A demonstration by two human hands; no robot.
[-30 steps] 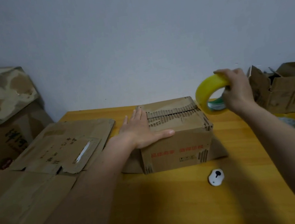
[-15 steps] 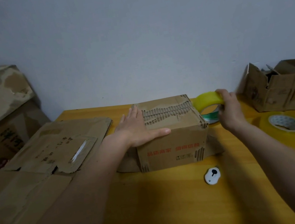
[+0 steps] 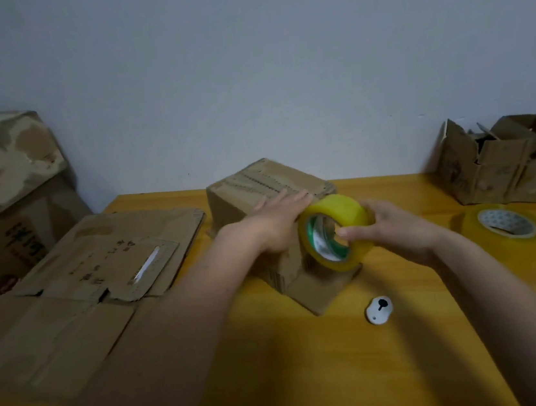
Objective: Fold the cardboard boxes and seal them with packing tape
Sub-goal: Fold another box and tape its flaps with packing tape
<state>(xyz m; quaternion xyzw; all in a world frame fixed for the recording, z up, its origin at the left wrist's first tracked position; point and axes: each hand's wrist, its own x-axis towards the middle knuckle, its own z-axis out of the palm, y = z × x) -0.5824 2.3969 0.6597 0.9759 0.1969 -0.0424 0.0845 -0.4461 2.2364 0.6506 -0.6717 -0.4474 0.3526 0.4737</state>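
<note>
A small folded cardboard box [image 3: 248, 188] stands mid-table, turned so one corner faces me, with a loose flap lying on the table at its front. My left hand [image 3: 276, 223] lies flat on the box's top near edge, fingers stretched toward the tape. My right hand [image 3: 394, 227] grips a yellow roll of packing tape [image 3: 336, 209] upright against the box's right front side, thumb inside the core. The box face behind the roll and my hands is hidden.
Flattened cardboard boxes [image 3: 93, 275] cover the table's left part. A second tape roll [image 3: 505, 222] lies flat at right, below an open torn box [image 3: 505, 163]. A small white object [image 3: 379, 310] sits in front. Stacked cartons [image 3: 1, 188] stand at far left.
The box has been turned so a corner faces me. My right hand brought the tape roll from behind the box's right side to its front, next to my left hand.
</note>
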